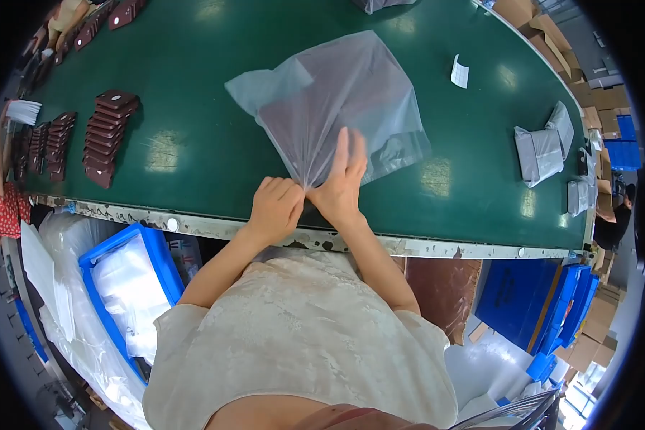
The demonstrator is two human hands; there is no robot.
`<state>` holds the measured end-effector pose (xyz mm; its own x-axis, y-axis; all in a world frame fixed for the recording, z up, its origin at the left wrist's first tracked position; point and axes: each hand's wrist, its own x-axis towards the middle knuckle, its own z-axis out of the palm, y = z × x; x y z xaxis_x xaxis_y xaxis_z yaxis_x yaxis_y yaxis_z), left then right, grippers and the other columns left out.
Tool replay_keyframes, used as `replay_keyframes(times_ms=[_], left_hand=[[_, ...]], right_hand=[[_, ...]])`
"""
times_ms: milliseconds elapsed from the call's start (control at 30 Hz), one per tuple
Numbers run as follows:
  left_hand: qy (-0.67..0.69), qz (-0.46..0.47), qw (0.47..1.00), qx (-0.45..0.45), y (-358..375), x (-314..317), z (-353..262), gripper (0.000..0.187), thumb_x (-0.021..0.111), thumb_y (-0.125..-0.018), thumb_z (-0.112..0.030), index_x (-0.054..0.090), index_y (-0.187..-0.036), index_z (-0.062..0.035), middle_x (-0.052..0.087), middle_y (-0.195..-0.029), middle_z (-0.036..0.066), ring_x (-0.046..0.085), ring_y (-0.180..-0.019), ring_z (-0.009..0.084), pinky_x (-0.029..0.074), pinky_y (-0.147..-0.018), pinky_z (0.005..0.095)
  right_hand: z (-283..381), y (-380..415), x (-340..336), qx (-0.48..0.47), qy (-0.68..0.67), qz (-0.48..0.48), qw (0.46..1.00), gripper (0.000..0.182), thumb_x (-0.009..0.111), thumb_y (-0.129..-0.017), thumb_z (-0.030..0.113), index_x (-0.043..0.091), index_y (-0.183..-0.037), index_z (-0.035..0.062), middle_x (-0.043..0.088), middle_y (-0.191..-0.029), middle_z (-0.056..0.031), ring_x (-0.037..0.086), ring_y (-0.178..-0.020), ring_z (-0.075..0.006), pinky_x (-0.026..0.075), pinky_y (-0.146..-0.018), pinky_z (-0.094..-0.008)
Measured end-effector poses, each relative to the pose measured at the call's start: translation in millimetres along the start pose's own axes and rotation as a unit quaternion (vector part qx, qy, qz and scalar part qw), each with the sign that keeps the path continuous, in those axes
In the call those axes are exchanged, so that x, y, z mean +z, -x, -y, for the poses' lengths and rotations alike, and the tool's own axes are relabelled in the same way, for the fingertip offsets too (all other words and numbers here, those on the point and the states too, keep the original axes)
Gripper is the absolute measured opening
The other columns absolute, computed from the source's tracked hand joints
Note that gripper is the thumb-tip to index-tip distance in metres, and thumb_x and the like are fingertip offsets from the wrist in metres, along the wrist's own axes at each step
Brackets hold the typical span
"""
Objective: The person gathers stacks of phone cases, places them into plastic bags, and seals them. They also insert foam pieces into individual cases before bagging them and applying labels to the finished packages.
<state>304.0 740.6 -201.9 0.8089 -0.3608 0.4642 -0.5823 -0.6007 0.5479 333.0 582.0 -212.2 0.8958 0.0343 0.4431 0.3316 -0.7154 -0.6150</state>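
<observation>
Head view: a translucent bag (344, 93) lies on the green table (201, 50), its gathered near end pinched by the left hand (277, 204); the right hand (339, 190) touches there, two fingers extended, slightly apart. Brown stacks (109, 136) stand left, a white slip (459, 73) right, grey packs (539, 155) farther right.

At six o'clock we see our blouse (301, 344), a pale cream garment with a slight sheen and a faint tone-on-tone pattern of leaf-like patches. Its short left sleeve (179, 326) lies towards eight o'clock and its right sleeve (428, 331) between four and five, both loose and softly creased. The collarless neckline (258, 397) curves round between six and seven o'clock. Our left hand (275, 208) and right hand (340, 188) are bare, as are both forearms (222, 269).
</observation>
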Motion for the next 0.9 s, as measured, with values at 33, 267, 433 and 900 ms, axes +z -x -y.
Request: replay_keyframes(times_ms=[33,267,433,900], left_hand=[[-0.004,-0.003,1.0,0.001,-1.1,-1.9,-0.3,0.009,0.061,-0.083,-0.001,0.053,-0.081,-0.0029,0.053,-0.08,0.014,0.052,-0.073,0.0357,0.039,-0.066,0.0437],[-0.034,0.026,0.999,-0.017,7.4,-7.6,5.2,0.012,0.064,-0.076,-0.003,0.054,-0.082,-0.0056,0.058,-0.081,0.011,0.056,-0.071,0.031,0.043,-0.07,0.0397],[-0.037,0.016,0.998,-0.043,11.1,-12.1,4.9,0.012,0.064,-0.075,-0.003,0.054,-0.08,-0.0061,0.057,-0.077,0.009,0.057,-0.072,0.0299,0.044,-0.071,0.0391],[-0.088,-0.01,0.991,-0.097,26.2,-19.0,18.3,0.016,0.065,-0.074,-0.003,0.049,-0.073,-0.0073,0.054,-0.069,0.008,0.055,-0.063,0.0297,0.041,-0.063,0.0381]], right_hand=[[-0.7,-7.7,7.1,-0.001,-0.003,-0.015,1.0,0.124,0.094,-0.057,0.026,0.022,-0.154,-0.0001,0.024,-0.149,-0.0332,0.033,-0.132,-0.0515,0.033,-0.108,-0.054],[2.2,-24.4,24.4,-0.016,-0.148,0.012,0.989,0.134,0.094,-0.058,0.029,0.009,-0.153,-0.0083,0.025,-0.15,-0.0349,0.034,-0.135,-0.0509,0.033,-0.111,-0.0497],[-1.6,-12.3,69.0,0.001,-0.153,-0.005,0.988,0.141,0.095,-0.057,0.031,0.001,-0.153,-0.0104,0.031,-0.148,-0.0341,0.039,-0.132,-0.0494,0.035,-0.11,-0.0471],[23.8,-47.5,55.5,0.034,0.03,0.224,0.974,0.137,0.084,-0.066,0.058,0.001,-0.157,-0.0024,0.053,-0.128,-0.0297,0.05,-0.116,-0.0446,0.033,-0.103,-0.0502]])
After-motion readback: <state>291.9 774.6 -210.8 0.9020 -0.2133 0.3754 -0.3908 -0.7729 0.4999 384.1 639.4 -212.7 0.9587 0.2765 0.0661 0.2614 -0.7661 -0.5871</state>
